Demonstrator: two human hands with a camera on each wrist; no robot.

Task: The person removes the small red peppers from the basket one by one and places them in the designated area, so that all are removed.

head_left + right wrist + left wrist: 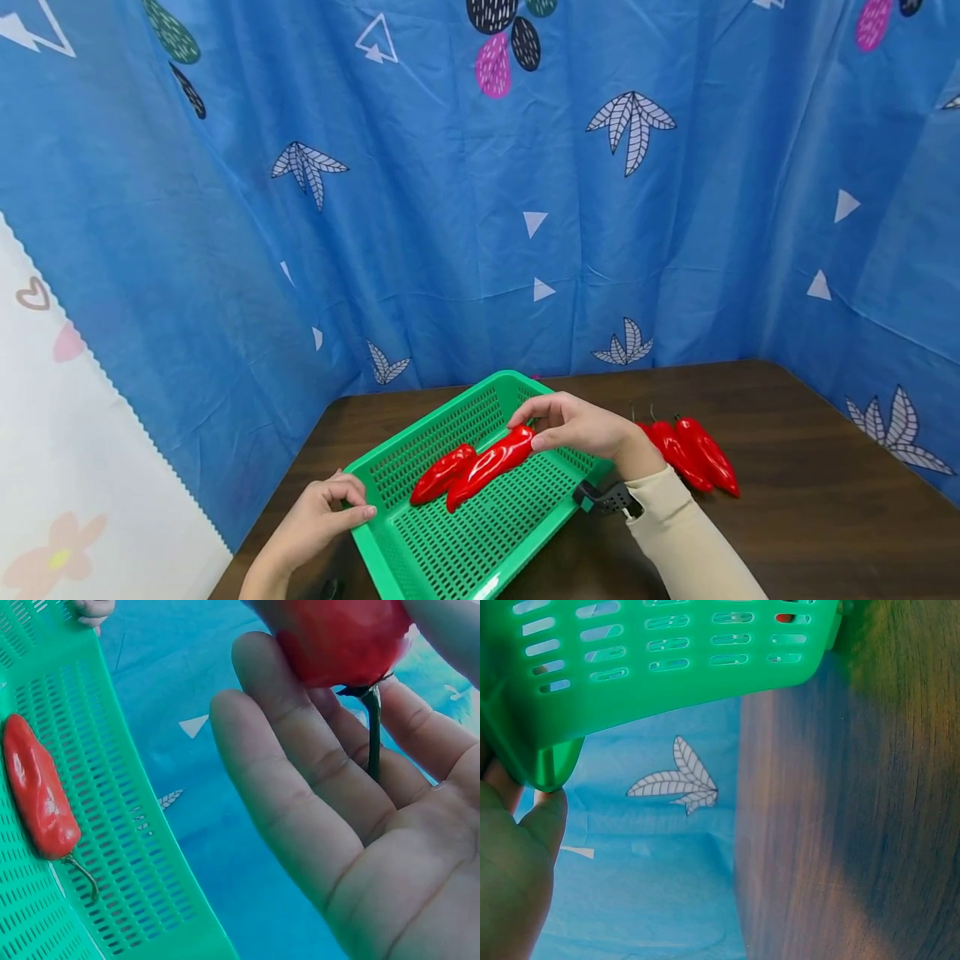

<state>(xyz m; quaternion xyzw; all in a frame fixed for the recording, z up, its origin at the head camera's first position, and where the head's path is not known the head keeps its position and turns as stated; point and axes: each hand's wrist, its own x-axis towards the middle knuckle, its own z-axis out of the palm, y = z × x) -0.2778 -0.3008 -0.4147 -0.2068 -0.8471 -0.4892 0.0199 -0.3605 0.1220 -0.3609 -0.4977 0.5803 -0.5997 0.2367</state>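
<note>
A green perforated plastic basket (517,546) stands on the table. At its left end my left hand (318,517) pinches the rim; the left wrist view shows the thumb against the basket's edge. Above the basket floor, my right hand (581,425) holds a red pepper (491,468) near its stem end, and its green stem points into the palm in the right wrist view. Another red pepper (39,791), wrinkled and with a curved stem, lies inside the basket. In the head view that pepper (442,475) is just left of the held one.
Three red peppers (693,454) lie together on the dark wooden table (810,500), right of the basket and partly behind my right forearm. A blue patterned curtain (465,208) hangs behind the table. A white cloth (82,442) hangs at the left.
</note>
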